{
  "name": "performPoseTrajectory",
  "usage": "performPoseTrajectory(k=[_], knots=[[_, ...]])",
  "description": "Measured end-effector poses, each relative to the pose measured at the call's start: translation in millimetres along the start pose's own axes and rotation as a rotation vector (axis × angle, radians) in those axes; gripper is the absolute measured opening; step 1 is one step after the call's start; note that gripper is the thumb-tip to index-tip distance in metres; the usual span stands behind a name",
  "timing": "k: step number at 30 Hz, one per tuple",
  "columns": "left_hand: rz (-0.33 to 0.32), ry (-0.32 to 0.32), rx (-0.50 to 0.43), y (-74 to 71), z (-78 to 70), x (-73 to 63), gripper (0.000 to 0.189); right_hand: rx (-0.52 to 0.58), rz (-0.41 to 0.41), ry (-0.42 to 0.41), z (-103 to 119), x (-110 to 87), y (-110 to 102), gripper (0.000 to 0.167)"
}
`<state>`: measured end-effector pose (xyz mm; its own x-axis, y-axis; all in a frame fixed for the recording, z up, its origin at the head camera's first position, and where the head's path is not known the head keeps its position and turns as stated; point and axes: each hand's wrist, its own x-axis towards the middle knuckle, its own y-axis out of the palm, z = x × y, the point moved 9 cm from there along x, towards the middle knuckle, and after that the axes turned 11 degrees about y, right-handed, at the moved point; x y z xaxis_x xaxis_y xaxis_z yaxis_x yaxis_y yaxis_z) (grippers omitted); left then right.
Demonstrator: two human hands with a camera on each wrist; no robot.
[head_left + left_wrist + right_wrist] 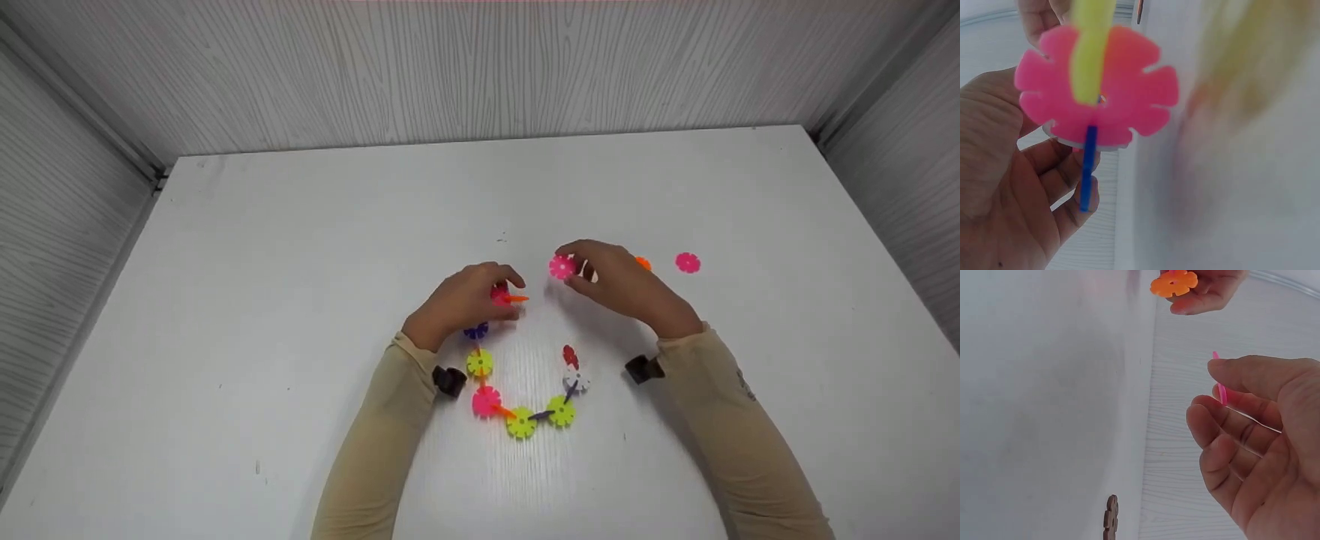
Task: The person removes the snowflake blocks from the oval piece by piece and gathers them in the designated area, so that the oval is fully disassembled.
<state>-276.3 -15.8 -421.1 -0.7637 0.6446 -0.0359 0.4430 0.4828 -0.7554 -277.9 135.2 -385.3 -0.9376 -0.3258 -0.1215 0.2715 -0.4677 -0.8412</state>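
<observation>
My left hand (469, 294) grips the upper left end of a chain of notched plastic flower discs, at a pink disc (500, 297) with an orange disc (519, 298) slotted edge-on into it. From there the chain curves down through a blue disc (476, 331), a yellow disc (480, 363) and a lower pink disc (486, 402), then round to a white disc (577, 379) and a red disc (570, 355). To the right, my right hand (619, 279) pinches a loose pink disc (561, 267) between thumb and fingers, apart from the chain. The right wrist view shows this disc (1222, 395) edge-on.
Beyond my right hand lie another pink disc (688, 262) and an orange disc (643, 262), partly hidden by that hand. The white table (300, 225) meets wood-grain panels (465, 75) at its back and sides. Each wrist carries a small black camera (450, 382).
</observation>
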Motion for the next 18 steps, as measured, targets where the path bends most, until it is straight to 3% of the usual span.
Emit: performPoseTrajectory(k=[5, 13, 18], knots=[[0.031, 0.021, -0.052, 3.6, -1.1, -1.0, 0.042, 0.022, -0.020, 0.034, -6, 0.6, -8, 0.041], [0.049, 0.035, -0.017, 5.5, -0.2, -1.3, 0.038, 0.065, 0.001, 0.118, -28, 0.0, -17, 0.042], [0.048, 0.000, -0.030, 5.4, 1.0, -1.6, 0.035, 0.101, 0.018, 0.169, -46, -1.5, -24, 0.044]])
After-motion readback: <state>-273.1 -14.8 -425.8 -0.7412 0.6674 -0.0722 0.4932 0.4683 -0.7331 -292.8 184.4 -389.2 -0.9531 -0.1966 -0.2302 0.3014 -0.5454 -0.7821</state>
